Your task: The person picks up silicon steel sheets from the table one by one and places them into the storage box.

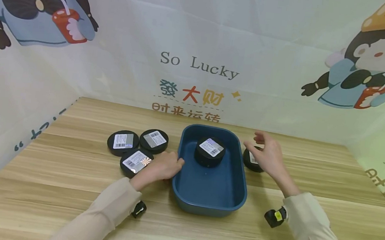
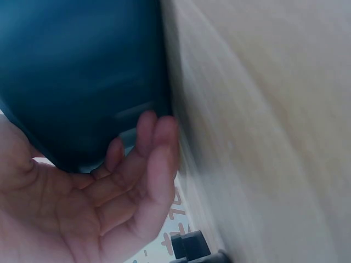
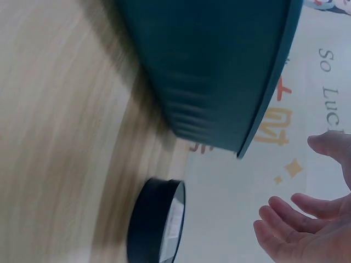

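A blue plastic bin stands at the middle of the table. My left hand grips its left rim; in the left wrist view the fingers curl against the outer wall. Inside the bin, toward the back, sits a black round container with a white label on top. My right hand hovers past the bin's right side, thumb and fingers apart, holding nothing. Partly hidden below it, another black round container lies on the table, also seen as a labelled round container in the right wrist view.
Left of the bin, three more labelled black round containers lie close together: one at the far left, one behind, one nearer, partly covered by my left hand. A printed cloth backdrop encloses the wooden table.
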`<action>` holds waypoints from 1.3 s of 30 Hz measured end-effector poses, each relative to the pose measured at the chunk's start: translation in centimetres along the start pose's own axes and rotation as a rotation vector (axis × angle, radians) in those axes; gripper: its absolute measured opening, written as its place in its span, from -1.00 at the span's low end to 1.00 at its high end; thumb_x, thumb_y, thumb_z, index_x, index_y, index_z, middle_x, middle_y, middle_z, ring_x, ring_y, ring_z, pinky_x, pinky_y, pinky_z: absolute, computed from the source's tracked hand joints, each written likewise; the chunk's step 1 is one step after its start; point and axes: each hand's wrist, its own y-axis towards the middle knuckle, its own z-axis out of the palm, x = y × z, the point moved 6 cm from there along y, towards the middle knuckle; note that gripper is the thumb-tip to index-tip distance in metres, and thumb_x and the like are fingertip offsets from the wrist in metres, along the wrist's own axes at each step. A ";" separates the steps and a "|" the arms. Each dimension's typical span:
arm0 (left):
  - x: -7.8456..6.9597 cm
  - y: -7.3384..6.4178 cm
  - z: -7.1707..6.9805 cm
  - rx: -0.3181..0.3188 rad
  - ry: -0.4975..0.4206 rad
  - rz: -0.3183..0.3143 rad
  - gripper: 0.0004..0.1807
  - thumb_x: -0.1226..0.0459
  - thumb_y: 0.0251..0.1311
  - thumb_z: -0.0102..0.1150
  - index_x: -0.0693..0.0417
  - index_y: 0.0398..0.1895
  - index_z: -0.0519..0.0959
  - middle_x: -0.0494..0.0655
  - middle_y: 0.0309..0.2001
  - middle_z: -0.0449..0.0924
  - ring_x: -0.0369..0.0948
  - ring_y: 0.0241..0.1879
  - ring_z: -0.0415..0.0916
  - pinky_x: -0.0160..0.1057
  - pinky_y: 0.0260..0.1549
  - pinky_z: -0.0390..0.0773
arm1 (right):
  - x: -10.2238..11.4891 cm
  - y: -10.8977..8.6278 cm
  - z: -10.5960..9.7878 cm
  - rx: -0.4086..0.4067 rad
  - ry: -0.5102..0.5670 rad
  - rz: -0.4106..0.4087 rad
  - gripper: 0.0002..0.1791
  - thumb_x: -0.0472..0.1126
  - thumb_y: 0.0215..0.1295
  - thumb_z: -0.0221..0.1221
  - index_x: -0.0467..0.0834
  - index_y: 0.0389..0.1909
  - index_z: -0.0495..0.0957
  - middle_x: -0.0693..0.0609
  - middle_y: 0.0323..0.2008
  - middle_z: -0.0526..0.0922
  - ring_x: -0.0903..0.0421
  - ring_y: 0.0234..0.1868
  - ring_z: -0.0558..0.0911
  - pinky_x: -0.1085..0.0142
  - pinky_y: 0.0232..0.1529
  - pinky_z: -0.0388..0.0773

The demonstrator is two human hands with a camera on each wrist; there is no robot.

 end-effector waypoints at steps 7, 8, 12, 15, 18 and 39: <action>-0.1 0.1 0.0 -0.011 0.008 0.013 -0.67 0.22 0.21 -0.24 0.22 -0.53 0.46 0.03 -0.64 0.38 -0.14 -0.67 0.40 -0.28 -0.65 0.32 | -1.2 -0.2 -0.4 -0.002 -0.046 0.041 -0.43 -0.15 0.20 0.08 -0.48 0.09 0.24 -0.43 0.00 0.39 -0.26 0.04 0.37 0.00 0.00 0.35; -0.1 0.1 0.0 -0.011 0.008 0.012 -0.67 0.22 0.21 -0.24 0.22 -0.54 0.46 0.03 -0.64 0.38 -0.14 -0.67 0.40 -0.28 -0.66 0.32 | -1.3 -0.2 -0.5 -0.004 -0.053 0.040 -0.43 -0.16 0.20 0.08 -0.49 0.09 0.24 -0.43 0.00 0.39 -0.26 0.05 0.37 -0.01 0.00 0.35; 0.0 0.1 0.0 -0.011 0.006 0.009 -0.67 0.22 0.21 -0.24 0.21 -0.56 0.45 0.02 -0.65 0.39 -0.14 -0.70 0.40 -0.28 -0.67 0.32 | -1.8 -0.2 -0.6 -0.006 -0.065 0.037 -0.42 -0.15 0.19 0.08 -0.50 0.08 0.24 -0.45 0.01 0.37 -0.28 0.06 0.35 -0.04 0.02 0.30; 0.0 0.1 0.0 -0.010 0.004 0.008 -0.68 0.22 0.21 -0.24 0.20 -0.57 0.44 0.02 -0.65 0.39 -0.15 -0.70 0.40 -0.28 -0.67 0.32 | -2.2 -0.2 -0.7 -0.003 -0.080 0.042 -0.40 -0.14 0.19 0.08 -0.52 0.08 0.23 -0.46 0.02 0.34 -0.30 0.06 0.33 -0.06 0.04 0.26; 0.1 0.1 0.0 -0.008 0.002 0.008 -0.68 0.22 0.21 -0.24 0.20 -0.56 0.44 0.02 -0.65 0.39 -0.15 -0.70 0.40 -0.28 -0.67 0.32 | -2.6 -0.2 -0.6 0.003 -0.103 0.056 -0.38 -0.13 0.18 0.08 -0.55 0.07 0.22 -0.48 0.02 0.33 -0.31 0.06 0.32 -0.07 0.05 0.24; 0.1 0.1 0.1 -0.001 0.001 0.002 -0.67 0.22 0.21 -0.25 0.19 -0.58 0.44 0.04 -0.64 0.40 -0.16 -0.76 0.39 -0.29 -0.68 0.33 | -5.2 -0.2 0.7 0.213 -0.262 0.240 -0.12 -0.01 0.13 0.12 -0.66 0.12 0.00 -0.60 0.03 0.17 -0.39 0.07 0.22 -0.09 0.03 0.26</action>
